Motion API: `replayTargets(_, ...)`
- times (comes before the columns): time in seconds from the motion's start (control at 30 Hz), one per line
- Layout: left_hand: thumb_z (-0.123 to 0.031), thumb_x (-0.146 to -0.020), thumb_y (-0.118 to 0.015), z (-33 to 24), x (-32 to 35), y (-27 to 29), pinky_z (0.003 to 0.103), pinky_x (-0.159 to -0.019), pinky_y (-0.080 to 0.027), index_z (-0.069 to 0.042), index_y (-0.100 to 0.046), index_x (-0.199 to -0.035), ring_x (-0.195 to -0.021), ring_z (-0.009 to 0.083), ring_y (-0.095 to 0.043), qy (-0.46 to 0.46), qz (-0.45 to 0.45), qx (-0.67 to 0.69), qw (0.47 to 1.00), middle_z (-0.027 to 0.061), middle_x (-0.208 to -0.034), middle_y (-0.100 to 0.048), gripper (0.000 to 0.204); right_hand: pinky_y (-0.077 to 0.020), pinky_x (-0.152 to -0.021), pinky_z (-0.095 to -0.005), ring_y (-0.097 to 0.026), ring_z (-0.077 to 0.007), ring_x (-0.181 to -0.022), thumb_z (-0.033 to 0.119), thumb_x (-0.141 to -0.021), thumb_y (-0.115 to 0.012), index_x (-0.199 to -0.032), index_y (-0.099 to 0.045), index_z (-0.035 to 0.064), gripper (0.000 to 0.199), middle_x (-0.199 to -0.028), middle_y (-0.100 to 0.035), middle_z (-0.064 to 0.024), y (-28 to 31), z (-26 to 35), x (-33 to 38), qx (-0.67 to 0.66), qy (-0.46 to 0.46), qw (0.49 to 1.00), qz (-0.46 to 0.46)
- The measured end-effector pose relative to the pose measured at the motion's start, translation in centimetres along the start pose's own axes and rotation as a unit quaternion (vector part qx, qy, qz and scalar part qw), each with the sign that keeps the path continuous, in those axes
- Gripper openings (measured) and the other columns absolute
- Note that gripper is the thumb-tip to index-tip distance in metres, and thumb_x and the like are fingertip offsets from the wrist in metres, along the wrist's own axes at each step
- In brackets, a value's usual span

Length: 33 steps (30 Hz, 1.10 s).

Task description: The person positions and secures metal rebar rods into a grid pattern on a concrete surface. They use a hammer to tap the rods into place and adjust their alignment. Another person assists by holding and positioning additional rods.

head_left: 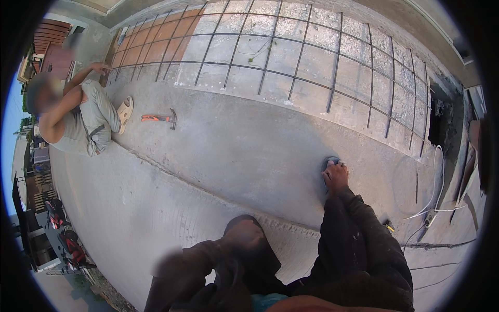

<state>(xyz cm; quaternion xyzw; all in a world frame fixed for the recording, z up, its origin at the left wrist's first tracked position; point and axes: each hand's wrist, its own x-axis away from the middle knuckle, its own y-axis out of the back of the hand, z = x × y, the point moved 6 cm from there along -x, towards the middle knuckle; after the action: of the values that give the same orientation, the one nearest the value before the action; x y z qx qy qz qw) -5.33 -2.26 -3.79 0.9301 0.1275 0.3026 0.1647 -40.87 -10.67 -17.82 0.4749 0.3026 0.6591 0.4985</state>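
Note:
Neither my left hand nor my right hand can be made out. Dark-trousered legs (358, 234) stretch out below me, with one sandalled foot (335, 174) on the concrete. Blurred patches cover parts near my other leg. A strip of bare skin (317, 305) crosses the lower edge; which part of me it is, I cannot tell. Ahead lies a grid of crossed steel bars (270, 70). On the floor to the left rests a claw hammer (159, 119) with an orange and black handle. A crouching co-worker (78, 114) reaches one hand (100, 68) to the grid's left end.
A raised seam (192, 179) runs across the concrete floor (228, 143). To the right are a white cable (441, 179), a small yellow-and-black tool (388, 225) and a dark opening (439, 117) beside the wall. Motorcycles (70, 247) stand far left.

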Motion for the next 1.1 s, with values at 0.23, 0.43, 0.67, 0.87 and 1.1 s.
replayTargets(0.23,-0.027,-0.086,-0.055,-1.3,-0.2,1.4,0.045,-0.09,-0.045,-0.013,-0.068,-0.082,-0.093,0.0302,-0.063,-0.021,-0.041,-0.091,0.995,0.009,-0.091,-0.069,0.02,-0.0414,-0.091,-0.0535,-0.056,-0.0367,-0.102,0.032,-0.087,-0.065,-0.099,-0.058,0.0096,0.026,-0.097,-0.06,-0.0134,0.1,-0.8,1.1,-0.052,-0.027,0.997,-0.047)
replayTargets(0.43,-0.024,-0.087,-0.056,-2.1,-0.1,1.5,0.04,-0.101,-0.044,-0.013,-0.071,-0.087,-0.102,0.022,-0.064,-0.025,-0.026,-0.152,0.988,0.0048,-0.1,-0.07,0.019,-0.0403,-0.094,-0.0502,-0.059,-0.0326,-0.097,0.029,-0.089,-0.063,-0.097,-0.057,0.0089,0.023,-0.091,-0.061,-0.0123,3.0,1.8,1.0,-0.048,0.005,0.999,-0.026)
replayTargets(0.67,-0.016,-0.083,-0.064,-0.1,0.9,0.5,0.047,-0.106,-0.042,-0.013,-0.073,-0.095,-0.103,0.0214,-0.063,-0.06,-0.136,-0.048,0.988,0.0018,-0.102,-0.07,0.015,-0.0394,-0.09,-0.0477,-0.058,-0.0316,-0.095,0.027,-0.088,-0.064,-0.09,-0.059,0.0094,0.018,-0.089,-0.062,-0.0107,1.9,0.8,0.8,-0.052,-0.005,0.997,-0.063)
replayTargets(0.87,-0.013,-0.079,-0.066,-0.4,0.6,0.5,0.048,-0.103,-0.045,-0.013,-0.073,-0.091,-0.102,0.0228,-0.064,-0.059,-0.136,-0.042,0.988,0.0021,-0.102,-0.069,0.014,-0.0376,-0.084,-0.0436,-0.057,-0.0279,-0.089,0.022,-0.083,-0.071,-0.081,-0.063,0.0106,0.014,-0.085,-0.063,-0.0061,1.8,0.4,1.3,-0.082,0.003,0.987,-0.135)
replayTargets(1.1,-0.013,-0.08,-0.065,-0.5,0.1,0.3,0.049,-0.103,-0.045,-0.013,-0.073,-0.092,-0.102,0.0242,-0.063,-0.051,-0.135,-0.052,0.988,0.0025,-0.102,-0.07,0.014,-0.0425,-0.088,-0.0557,-0.052,-0.041,-0.107,0.031,-0.088,-0.063,-0.098,-0.059,0.0121,0.021,-0.1,-0.06,-0.0133,0.8,-0.6,1.2,-0.117,-0.016,0.992,-0.046)
